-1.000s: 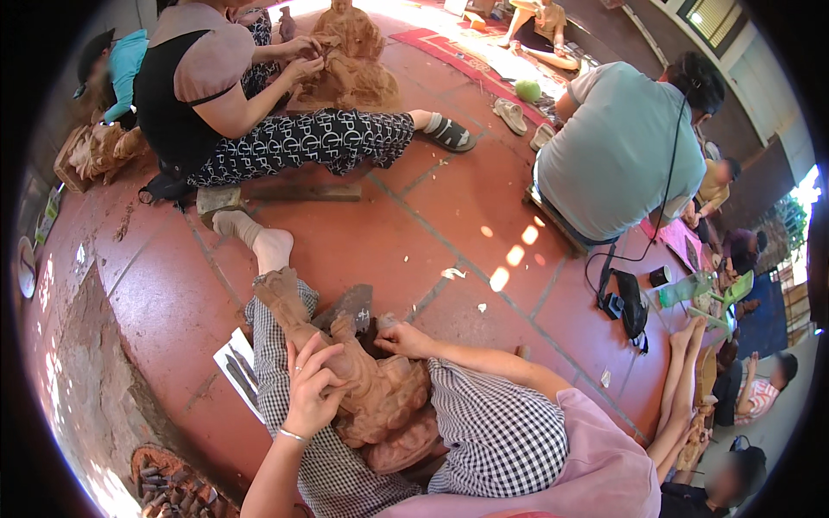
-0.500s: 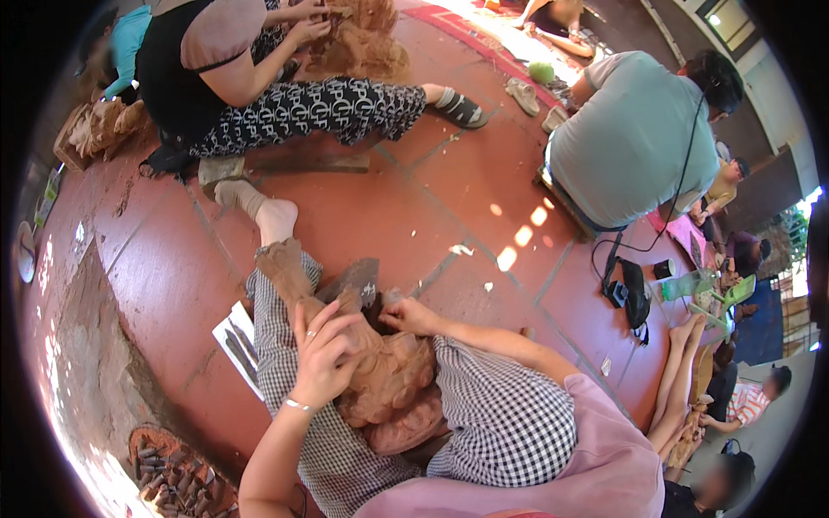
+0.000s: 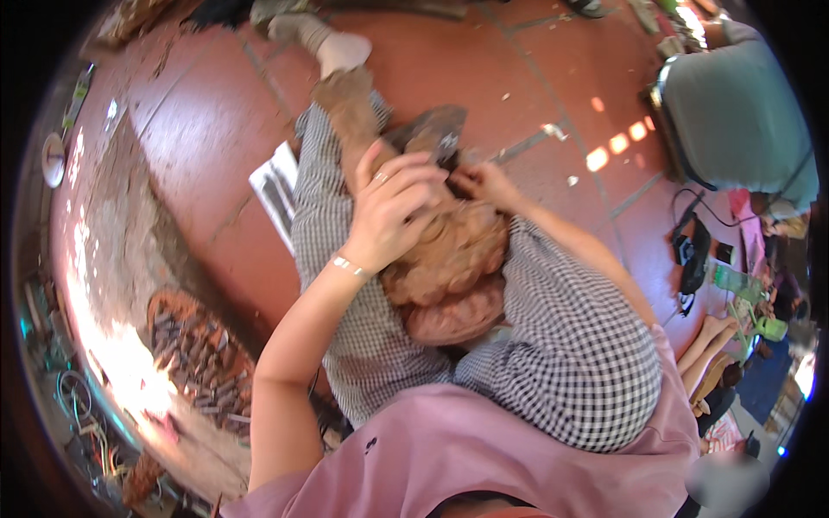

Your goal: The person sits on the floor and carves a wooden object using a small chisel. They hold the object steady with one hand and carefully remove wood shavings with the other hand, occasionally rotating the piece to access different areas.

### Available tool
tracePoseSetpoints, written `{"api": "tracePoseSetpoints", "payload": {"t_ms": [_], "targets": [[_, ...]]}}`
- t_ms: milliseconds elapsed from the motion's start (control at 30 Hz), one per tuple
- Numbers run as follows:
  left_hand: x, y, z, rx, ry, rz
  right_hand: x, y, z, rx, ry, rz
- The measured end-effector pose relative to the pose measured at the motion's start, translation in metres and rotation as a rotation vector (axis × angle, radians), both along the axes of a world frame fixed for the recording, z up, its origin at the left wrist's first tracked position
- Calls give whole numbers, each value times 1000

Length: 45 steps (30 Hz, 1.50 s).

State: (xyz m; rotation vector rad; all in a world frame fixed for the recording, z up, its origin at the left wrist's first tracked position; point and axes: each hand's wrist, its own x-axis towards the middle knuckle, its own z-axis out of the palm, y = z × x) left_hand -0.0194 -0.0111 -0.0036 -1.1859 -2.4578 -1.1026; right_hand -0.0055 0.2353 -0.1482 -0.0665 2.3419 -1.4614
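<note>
Carving lies under the left hand, fingers parted, and beside the right hand, fingers curled, its hold unclear.

Red tiles run across the floor, with pale chips and patches of sunlight on the far right. On the left lies a long brown slab; a hollow at its near end holds many small tools. A round white thing stands beyond it, at the far left. On the right, a person in a grey-green shirt sits; nearer are a black bag, a greenish bottle, another person's bare legs and a blue mat.
</note>
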Motion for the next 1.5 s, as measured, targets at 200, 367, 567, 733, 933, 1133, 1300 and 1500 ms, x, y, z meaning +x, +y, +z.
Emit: {"api": "tracePoseSetpoints", "payload": {"t_ms": [200, 367, 567, 733, 933, 1133, 1300, 1500], "targets": [[11, -31, -5, 146, -7, 197, 13, 4, 13, -54, -114, -44], [12, -64, -28, 427, -275, 585, 4, 3, 14, -48, -147, -33], [14, -47, -33, 491, -269, 496, 4, 4, 11, -104, -124, -54], [14, -50, -33, 476, -386, 433, 5, 4, 10, -95, -136, -65], [2, -43, -21, 256, -153, 193, 4, 1, 14, -61, -144, -70], [-41, -31, -5, 10, -154, -251, 2, 4, 8, -32, -68, -20], [-44, -31, 6, -23, -245, -353, 2, 4, 5, -48, -159, -24], [-43, -34, 1, 47, -177, -326, 5, 3, 9, -77, -130, -35]]}}
